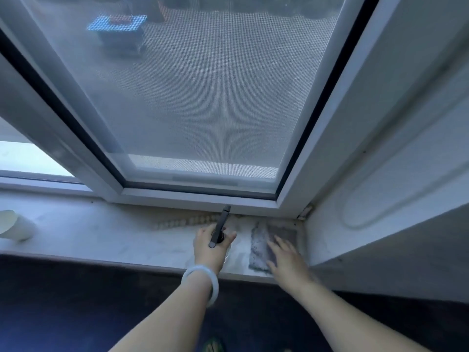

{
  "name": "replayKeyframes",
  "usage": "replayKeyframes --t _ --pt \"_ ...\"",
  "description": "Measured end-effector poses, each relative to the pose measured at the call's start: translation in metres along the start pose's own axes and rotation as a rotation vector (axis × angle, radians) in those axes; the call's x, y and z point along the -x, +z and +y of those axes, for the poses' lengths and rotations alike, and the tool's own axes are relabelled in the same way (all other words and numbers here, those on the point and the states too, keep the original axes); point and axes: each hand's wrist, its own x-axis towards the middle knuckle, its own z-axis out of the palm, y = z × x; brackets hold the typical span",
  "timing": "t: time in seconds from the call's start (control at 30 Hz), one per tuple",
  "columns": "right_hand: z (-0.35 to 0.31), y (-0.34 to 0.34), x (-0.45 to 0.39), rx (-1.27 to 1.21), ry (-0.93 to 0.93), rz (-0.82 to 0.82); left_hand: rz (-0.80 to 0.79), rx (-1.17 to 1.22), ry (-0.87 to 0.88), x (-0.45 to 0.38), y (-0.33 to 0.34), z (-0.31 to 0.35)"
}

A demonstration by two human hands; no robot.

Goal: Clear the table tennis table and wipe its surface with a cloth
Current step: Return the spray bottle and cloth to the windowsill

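I face a white windowsill (101, 232) under a screened window. My left hand (209, 246) grips a slim black stick-shaped object (220, 226) that points up toward the window frame; something clear seems to sit under the hand, hard to make out. My right hand (285, 255) reaches with straight fingers onto a grey and brown cloth (258, 243) lying flat at the sill's right end. A white bangle (203, 278) circles my left wrist. The dark blue surface (76, 301) below the sill may be the table tennis table.
A white paper cup (15, 226) lies tipped at the sill's far left. A string of pale beads (182, 222) runs along the sill's back edge. A white wall panel (380, 174) closes off the right side. The window screen (203, 97) fills the upper view.
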Motion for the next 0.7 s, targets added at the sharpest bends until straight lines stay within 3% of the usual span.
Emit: replayKeyframes --t 0.1,0.27,0.7 --pt "0.0 0.007 0.001 0.016 0.007 -0.116 -0.047 -0.056 0.032 0.003 -0.004 -0.009" --pt "0.0 0.003 -0.009 -0.009 -0.007 -0.132 -0.153 -0.274 0.06 0.003 -0.014 -0.02" --pt "-0.005 -0.014 0.023 -0.146 0.086 -0.069 -0.124 -0.206 -0.042 -0.005 -0.001 -0.02"
